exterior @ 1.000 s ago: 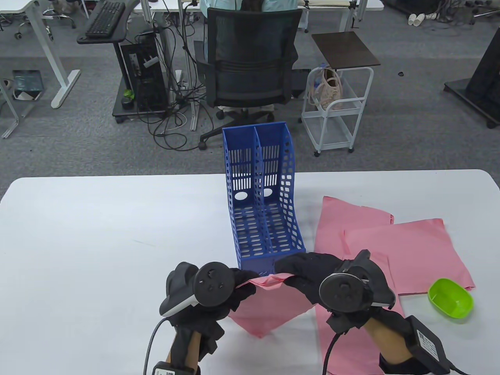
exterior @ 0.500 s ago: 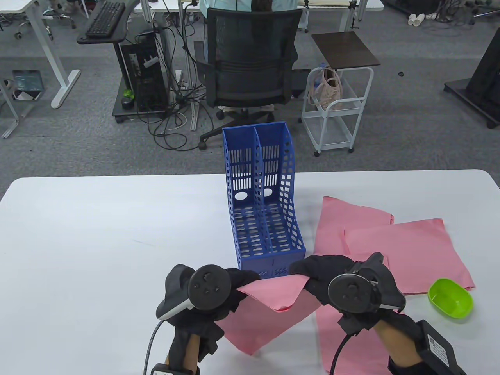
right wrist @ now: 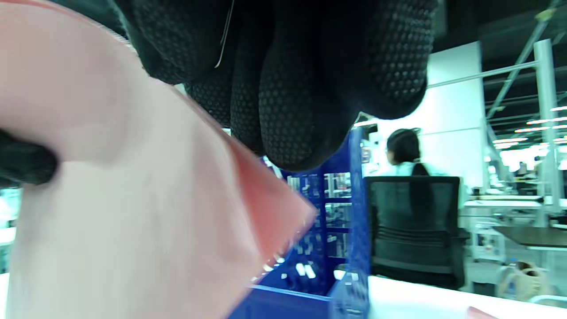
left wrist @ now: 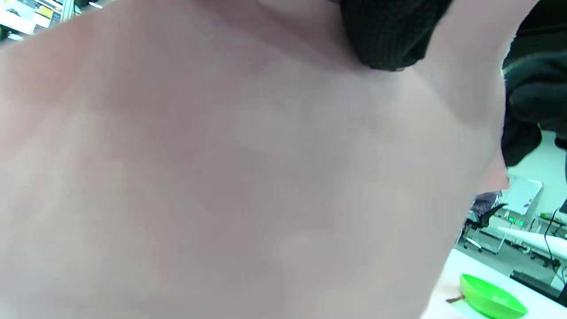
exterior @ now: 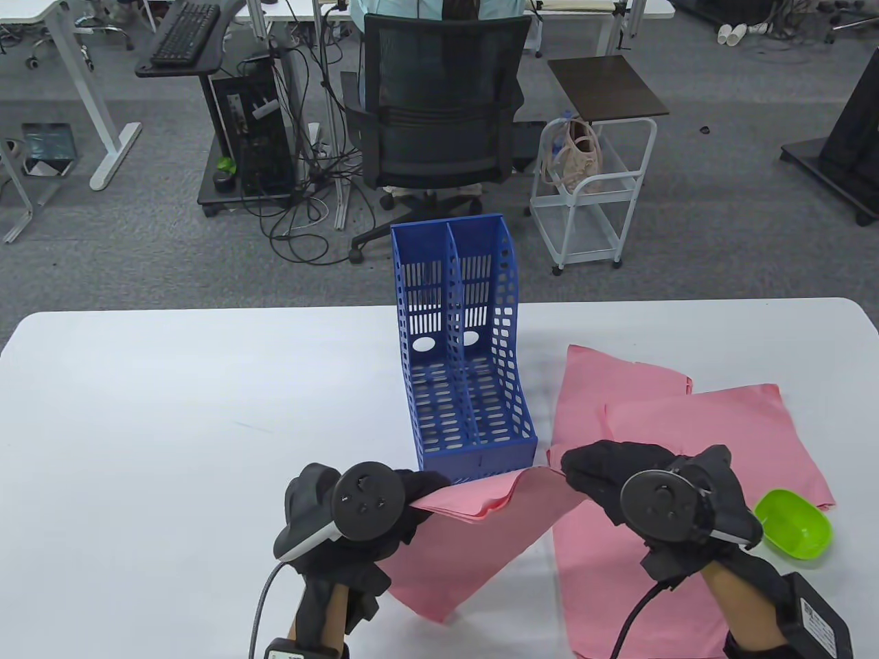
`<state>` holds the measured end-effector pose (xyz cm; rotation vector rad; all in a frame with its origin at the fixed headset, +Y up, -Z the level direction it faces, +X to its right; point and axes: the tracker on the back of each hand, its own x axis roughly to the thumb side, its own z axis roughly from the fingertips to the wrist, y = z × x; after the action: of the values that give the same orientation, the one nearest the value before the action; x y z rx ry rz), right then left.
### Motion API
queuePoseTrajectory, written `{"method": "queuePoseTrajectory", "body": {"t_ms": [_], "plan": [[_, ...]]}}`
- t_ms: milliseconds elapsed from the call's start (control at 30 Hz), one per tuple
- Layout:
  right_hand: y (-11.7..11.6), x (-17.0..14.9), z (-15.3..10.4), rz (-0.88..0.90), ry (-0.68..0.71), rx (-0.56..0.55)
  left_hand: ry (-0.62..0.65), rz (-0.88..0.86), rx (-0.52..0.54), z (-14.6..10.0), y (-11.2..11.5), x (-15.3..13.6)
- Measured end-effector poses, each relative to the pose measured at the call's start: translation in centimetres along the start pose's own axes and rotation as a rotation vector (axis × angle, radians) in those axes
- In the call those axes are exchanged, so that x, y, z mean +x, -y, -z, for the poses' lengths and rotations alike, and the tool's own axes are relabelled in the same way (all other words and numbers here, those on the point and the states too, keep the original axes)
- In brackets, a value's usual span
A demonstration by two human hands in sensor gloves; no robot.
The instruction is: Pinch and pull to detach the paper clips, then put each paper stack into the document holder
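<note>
A pink paper stack (exterior: pixel 481 532) is lifted off the table just in front of the blue document holder (exterior: pixel 467 384). My left hand (exterior: pixel 412 491) grips its left top corner and my right hand (exterior: pixel 584 470) pinches its right top corner; the sheet sags between them. In the left wrist view the pink paper (left wrist: pixel 221 177) fills nearly everything. In the right wrist view my gloved fingers (right wrist: pixel 288 88) curl over the paper's edge (right wrist: pixel 133 199), with the blue holder (right wrist: pixel 336 221) close behind. No paper clip shows in any view.
More pink paper stacks (exterior: pixel 700 425) lie overlapping on the table to the right of the holder. A small green bowl (exterior: pixel 793 525) sits near my right wrist. Beyond the table's far edge stand an office chair (exterior: pixel 439 123) and a white cart (exterior: pixel 594 192).
My right hand has moved to the right while the left stayed put. The crumpled top edge of the paper has been drawn out wide between the hands.
</note>
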<state>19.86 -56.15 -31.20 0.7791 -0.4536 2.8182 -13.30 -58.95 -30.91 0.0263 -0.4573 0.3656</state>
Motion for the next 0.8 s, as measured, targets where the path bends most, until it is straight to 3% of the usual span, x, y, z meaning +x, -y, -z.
{"method": "queuePoseTrajectory", "body": {"t_ms": [233,467,633,800], "plan": [[0.2,-8.1,-3.4,-0.182,-0.326,0.028,-0.008,-0.066,0.102,-0.6,-0.8,-0.9],[-2.7,-17.9,-8.5,-0.255,-0.7,0.184,-0.011,-0.115,0.238,-1.0,-1.2,-1.2],[-6.0,-21.7,-11.3,-0.201,-0.857,0.286,-0.018,-0.129,0.261,-1.1,-1.2,-1.3],[-8.2,-23.2,-12.6,-0.182,-0.922,0.361,-0.034,-0.131,0.277,-1.2,-1.3,-1.2]]}}
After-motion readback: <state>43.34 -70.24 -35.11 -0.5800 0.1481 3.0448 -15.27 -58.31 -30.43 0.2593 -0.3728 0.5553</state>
